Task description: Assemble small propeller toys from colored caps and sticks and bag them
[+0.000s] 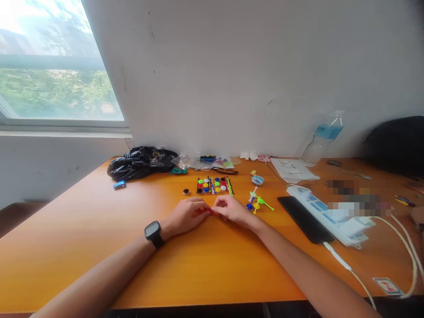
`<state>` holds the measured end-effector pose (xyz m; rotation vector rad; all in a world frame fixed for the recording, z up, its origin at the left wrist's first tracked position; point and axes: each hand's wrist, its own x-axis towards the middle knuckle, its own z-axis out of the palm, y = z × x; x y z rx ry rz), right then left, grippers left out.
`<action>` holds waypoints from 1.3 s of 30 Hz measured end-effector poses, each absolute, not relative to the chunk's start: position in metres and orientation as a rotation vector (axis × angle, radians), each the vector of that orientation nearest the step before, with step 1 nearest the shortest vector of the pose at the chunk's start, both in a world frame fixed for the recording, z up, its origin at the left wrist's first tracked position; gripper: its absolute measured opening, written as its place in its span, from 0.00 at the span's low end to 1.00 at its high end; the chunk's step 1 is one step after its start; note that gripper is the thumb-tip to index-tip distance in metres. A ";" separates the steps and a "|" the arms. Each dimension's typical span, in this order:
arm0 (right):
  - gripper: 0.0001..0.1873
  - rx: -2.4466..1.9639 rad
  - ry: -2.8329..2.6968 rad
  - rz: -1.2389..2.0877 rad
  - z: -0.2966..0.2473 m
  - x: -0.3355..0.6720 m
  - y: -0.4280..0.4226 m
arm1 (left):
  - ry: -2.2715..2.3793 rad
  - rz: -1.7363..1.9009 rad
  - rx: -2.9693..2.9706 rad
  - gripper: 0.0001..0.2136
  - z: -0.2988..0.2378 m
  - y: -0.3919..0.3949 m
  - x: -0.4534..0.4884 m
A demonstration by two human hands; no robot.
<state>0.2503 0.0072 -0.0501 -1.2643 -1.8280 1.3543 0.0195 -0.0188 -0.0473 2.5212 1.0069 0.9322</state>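
My left hand [187,215] and my right hand [232,208] meet at the middle of the orange table [99,234], fingers curled together on a small red piece [208,211] held between them. A black watch [153,233] is on my left wrist. Just behind the hands lies a cluster of coloured plastic discs and sticks [214,185]. To the right of my right hand lie a few assembled coloured stick-and-disc parts [256,202]. A single black disc [186,191] sits to the left of the cluster.
A black plastic bag [139,162] lies at the back left. A black phone [304,218], a white power strip [327,214] with cables, papers [293,170] and a water bottle [321,139] are on the right. A window [53,66] is at the upper left.
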 end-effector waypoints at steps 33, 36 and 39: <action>0.12 -1.187 -1.831 1.333 -0.051 0.250 0.009 | 0.993 0.871 2.642 0.04 -0.043 -0.023 0.022; 0.11 -1.176 -1.843 1.317 -0.053 0.249 0.010 | 0.976 0.819 2.711 0.05 -0.041 -0.025 0.025; 0.11 -1.170 -1.856 1.303 -0.055 0.249 0.011 | 0.986 0.784 2.747 0.05 -0.038 -0.026 0.028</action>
